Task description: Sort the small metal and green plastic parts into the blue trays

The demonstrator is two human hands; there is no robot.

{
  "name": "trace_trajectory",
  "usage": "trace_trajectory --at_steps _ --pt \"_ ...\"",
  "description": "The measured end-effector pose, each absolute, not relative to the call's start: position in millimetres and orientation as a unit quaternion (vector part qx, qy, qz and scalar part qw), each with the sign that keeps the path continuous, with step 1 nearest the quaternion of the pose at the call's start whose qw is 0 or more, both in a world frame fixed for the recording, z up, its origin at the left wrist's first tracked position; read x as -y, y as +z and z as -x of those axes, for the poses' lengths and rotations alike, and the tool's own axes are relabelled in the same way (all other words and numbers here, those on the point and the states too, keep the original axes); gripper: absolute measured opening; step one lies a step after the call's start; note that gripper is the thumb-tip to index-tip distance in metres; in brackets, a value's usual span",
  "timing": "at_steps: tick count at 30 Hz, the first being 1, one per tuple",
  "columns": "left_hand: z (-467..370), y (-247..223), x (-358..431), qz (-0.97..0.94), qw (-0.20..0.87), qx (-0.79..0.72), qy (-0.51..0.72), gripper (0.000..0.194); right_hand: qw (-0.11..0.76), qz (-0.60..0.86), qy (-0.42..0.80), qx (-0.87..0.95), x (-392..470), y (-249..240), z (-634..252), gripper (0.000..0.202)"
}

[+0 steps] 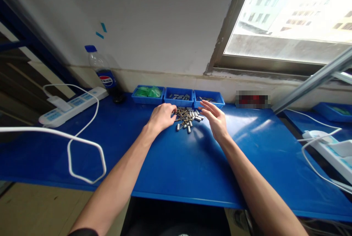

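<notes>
A pile of small metal parts [187, 115], some brass-coloured and thin, some silver and blocky, lies on the blue table [176, 162]. At the pile's left edge is my left hand [162, 115], its fingers curled against the parts; whether they grip one is hidden. My right hand [216, 118] hovers at the pile's right side, fingers spread and holding nothing. Behind the pile stand three blue bins in a row: the left bin [147, 101] with green pieces, the middle bin [178, 101] with silver blocks, the right bin [210, 104] with thin brass-coloured parts.
A cola bottle [106, 78] and a white power strip [74, 107] stand at the back left, with a white cable [100, 151] looping over the table. To the right are a metal pole [313, 80], another power strip [330, 151] and a blue bin [334, 112].
</notes>
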State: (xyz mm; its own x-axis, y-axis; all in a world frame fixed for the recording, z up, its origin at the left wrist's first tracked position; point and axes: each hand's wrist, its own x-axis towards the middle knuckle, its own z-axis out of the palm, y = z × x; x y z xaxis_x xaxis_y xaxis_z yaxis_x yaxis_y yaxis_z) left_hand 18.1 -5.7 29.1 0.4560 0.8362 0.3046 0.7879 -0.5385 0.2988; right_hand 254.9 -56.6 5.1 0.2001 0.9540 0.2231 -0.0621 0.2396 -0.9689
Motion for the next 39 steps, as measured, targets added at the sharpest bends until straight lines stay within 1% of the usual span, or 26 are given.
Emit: trace_trajectory --at_steps 2,8,11,16,18,23,28,31,34,39 --pt "-15 26 3 -0.855 0.066 -0.478 0.190 0.016 0.608 0.469 0.410 0.492 57 6 -256 0.052" --pt "-17 25 5 -0.858 0.076 -0.473 0.184 0.020 0.596 0.497 0.388 0.497 58 6 -254 0.035" --pt "-19 25 7 -0.860 0.083 -0.470 0.180 0.021 0.593 0.500 0.390 0.496 58 6 -253 0.033" --pt "-24 22 6 -0.864 0.104 -0.456 0.184 0.030 0.588 0.500 0.399 0.495 59 7 -253 0.030" --pt "-25 22 6 -0.864 0.109 -0.453 0.191 0.029 0.587 0.499 0.402 0.495 59 7 -253 0.028" --pt "-23 28 9 -0.873 0.122 -0.426 0.202 0.013 0.588 0.496 0.411 0.490 59 8 -253 0.025" --pt "-23 35 13 -0.880 0.153 -0.426 0.144 0.018 0.587 0.487 0.427 0.486 60 8 -252 0.027" --pt "-25 34 13 -0.877 0.162 -0.432 0.133 0.023 0.584 0.488 0.430 0.485 61 9 -252 0.028" --pt "-26 30 10 -0.876 0.154 -0.428 0.158 0.026 0.580 0.493 0.428 0.486 60 9 -252 0.030" --pt "-29 25 4 -0.863 0.169 -0.383 0.283 0.024 0.577 0.496 0.429 0.487 59 7 -252 0.032"
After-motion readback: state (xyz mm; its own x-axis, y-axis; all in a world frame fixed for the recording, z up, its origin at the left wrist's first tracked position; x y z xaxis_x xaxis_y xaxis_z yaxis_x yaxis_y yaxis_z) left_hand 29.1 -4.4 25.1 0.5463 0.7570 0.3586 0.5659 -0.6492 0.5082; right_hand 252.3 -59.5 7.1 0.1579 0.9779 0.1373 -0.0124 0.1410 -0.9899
